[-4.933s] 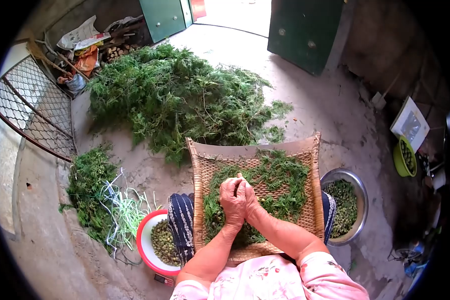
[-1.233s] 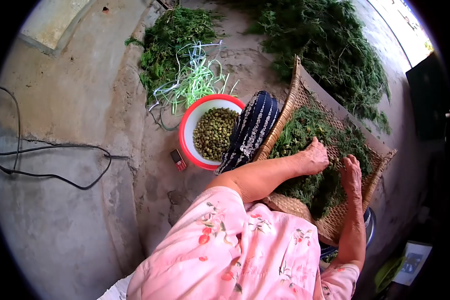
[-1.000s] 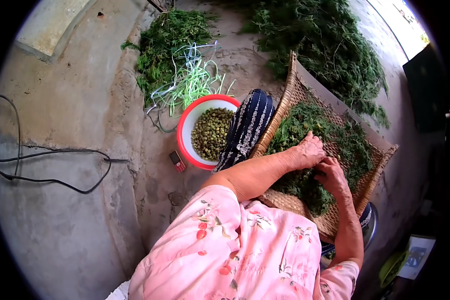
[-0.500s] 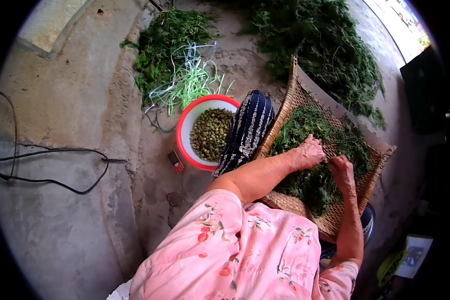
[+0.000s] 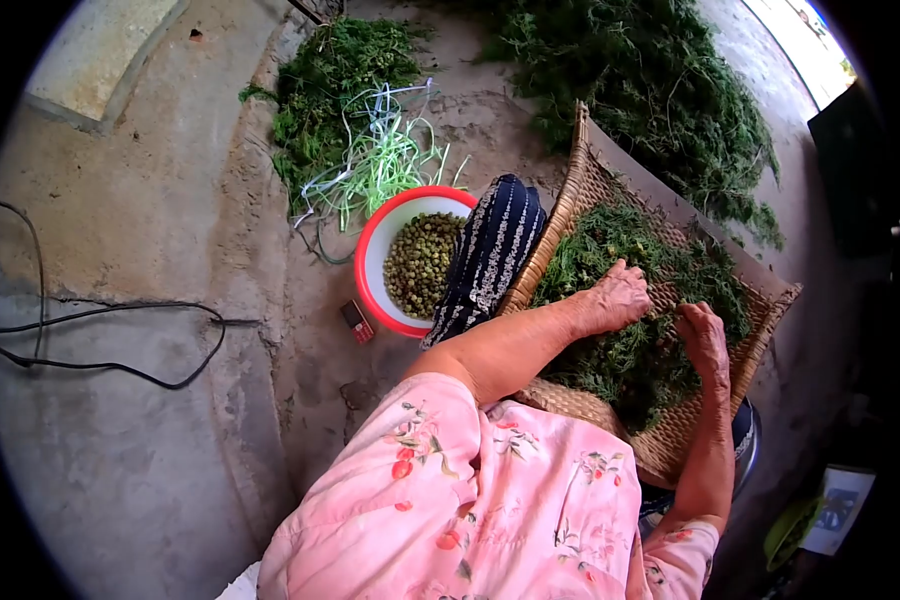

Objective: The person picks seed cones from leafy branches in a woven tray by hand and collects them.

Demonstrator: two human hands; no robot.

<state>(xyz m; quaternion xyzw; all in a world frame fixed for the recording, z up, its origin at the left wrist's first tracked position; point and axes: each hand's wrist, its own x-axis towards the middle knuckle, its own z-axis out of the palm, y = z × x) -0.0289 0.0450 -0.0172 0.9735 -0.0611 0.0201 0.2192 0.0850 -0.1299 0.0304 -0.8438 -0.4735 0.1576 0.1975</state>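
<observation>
A woven wicker basket (image 5: 660, 450) rests across my lap, with feathery green sprigs (image 5: 610, 235) spread over its inside. My left hand (image 5: 620, 297) is bent down into the sprigs near the middle, its fingers closed on some of them. A little to the right, my right hand (image 5: 703, 338) is curled above the greens, fingers pressed together. Whatever it pinches is too small and hidden to name. By my left knee stands a white basin with a red rim (image 5: 367, 285), partly filled with small round greenish-brown pods (image 5: 420, 265).
Large heaps of cut greenery (image 5: 660, 90) lie beyond the basket, and a smaller heap (image 5: 345, 60) is at upper left. Loose pale green plastic strips (image 5: 385, 160) lie by it. A small phone (image 5: 356, 320) is beside the basin. Black cable (image 5: 120, 363) loops across the concrete.
My right hand has moved slightly right, widening the gap from my left hand. My left hand stays almost in place among the sprigs. The view has shifted a little.
</observation>
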